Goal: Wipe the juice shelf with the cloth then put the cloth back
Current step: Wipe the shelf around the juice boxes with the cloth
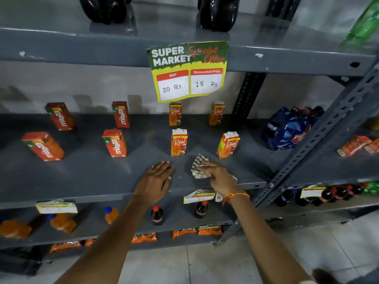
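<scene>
The juice shelf [86,173] is a dark grey metal board at the middle of the rack. On it stand several red Maaza cartons [114,143] on the left and several orange Real cartons [179,142] toward the right. A checked grey-and-white cloth [198,167] lies near the shelf's front edge, between the two front Real cartons. My right hand [220,178] presses on the cloth and grips it. My left hand [156,180] rests flat on the bare shelf just left of the cloth, fingers together, holding nothing.
A "Super Market" price sign [188,71] hangs from the shelf above. A blue pack of bottles [287,129] sits at the shelf's right end. A slanted metal upright [307,152] crosses on the right. Drink bottles [156,215] stand on the shelf below.
</scene>
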`<move>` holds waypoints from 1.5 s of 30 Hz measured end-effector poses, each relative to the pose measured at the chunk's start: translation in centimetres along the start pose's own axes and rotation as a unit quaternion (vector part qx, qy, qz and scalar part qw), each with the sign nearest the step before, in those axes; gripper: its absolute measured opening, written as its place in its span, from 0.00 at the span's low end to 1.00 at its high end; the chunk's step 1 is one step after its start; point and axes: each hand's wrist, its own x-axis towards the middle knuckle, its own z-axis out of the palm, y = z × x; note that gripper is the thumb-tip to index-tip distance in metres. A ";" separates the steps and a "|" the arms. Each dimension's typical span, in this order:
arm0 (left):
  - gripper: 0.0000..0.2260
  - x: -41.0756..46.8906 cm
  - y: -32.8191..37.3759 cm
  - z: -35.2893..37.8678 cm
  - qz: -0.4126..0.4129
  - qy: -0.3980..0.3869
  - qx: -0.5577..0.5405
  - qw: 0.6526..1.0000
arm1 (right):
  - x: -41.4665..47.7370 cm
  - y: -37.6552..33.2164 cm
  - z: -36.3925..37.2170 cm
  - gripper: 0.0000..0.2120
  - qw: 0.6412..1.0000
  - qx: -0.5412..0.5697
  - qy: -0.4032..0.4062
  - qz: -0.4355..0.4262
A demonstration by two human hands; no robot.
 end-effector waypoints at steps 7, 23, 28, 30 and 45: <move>0.25 -2.5 -3.6 -1.7 0.005 -0.008 0.029 1.000 | -1.7 1.9 -1.2 0.29 0.994 0.018 -0.102 -0.027; 0.24 -6.0 -14.1 -4.5 -0.054 0.077 -0.065 0.993 | 15.8 -16.8 7.0 0.15 0.962 0.213 0.106 0.137; 0.20 -5.9 -14.6 -3.8 -0.044 0.114 -0.084 0.989 | 21.1 -15.0 8.1 0.18 0.996 -0.003 -0.031 0.085; 0.19 -5.9 -14.5 -3.5 -0.034 0.113 -0.084 0.989 | 23.8 -15.1 8.2 0.18 0.990 -0.002 -0.039 0.137; 0.20 -5.8 -13.8 -4.1 -0.032 0.095 -0.053 0.994 | 17.5 -13.0 13.5 0.28 0.990 -0.129 0.051 0.021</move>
